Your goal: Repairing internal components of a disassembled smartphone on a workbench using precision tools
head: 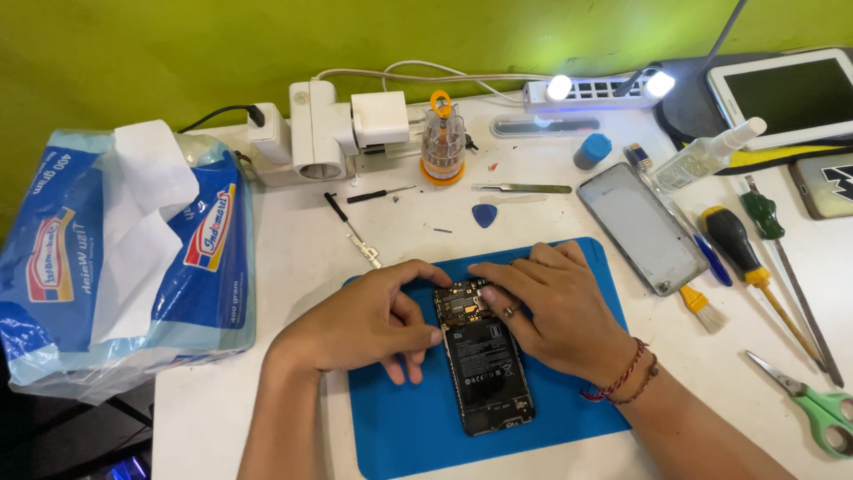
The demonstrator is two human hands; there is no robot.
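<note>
Fingers (pixel 418 307) of the left hand (pixel 360 324) curl loosely against the left edge of the opened phone (pixel 484 364), thumb pressed to its side, bracing it rather than gripping it. Fingers (pixel 498 284) of the right hand (pixel 555 311) lie bent over the phone's top end, tips bunched on the exposed circuit board; whether they pinch a small part there, I cannot tell. The phone lies back-up, cover off, in the middle of the mat.

Largest first: the white tabletop (pixel 293 267) carries everything. At its left edge sits a blue and white tissue pack (pixel 133 258), a sheet pulled up and ready to grab. The blue mat (pixel 418 427) lies under both hands, likely to keep the phone from sliding and small parts from rolling off. A tablet (pixel 786 93) rests at far right, beside a power strip (pixel 586 89) with two small lamps aimed at the work. The removed grey back cover (pixel 641 227) lies just right of the mat, out of the way. Screwdrivers (pixel 746 249) and green scissors (pixel 822 409) lie along the right side, within reach of the right hand. A bit holder (pixel 442 140), tweezers (pixel 522 188) and a blue pick (pixel 484 214) sit just beyond the mat.
</note>
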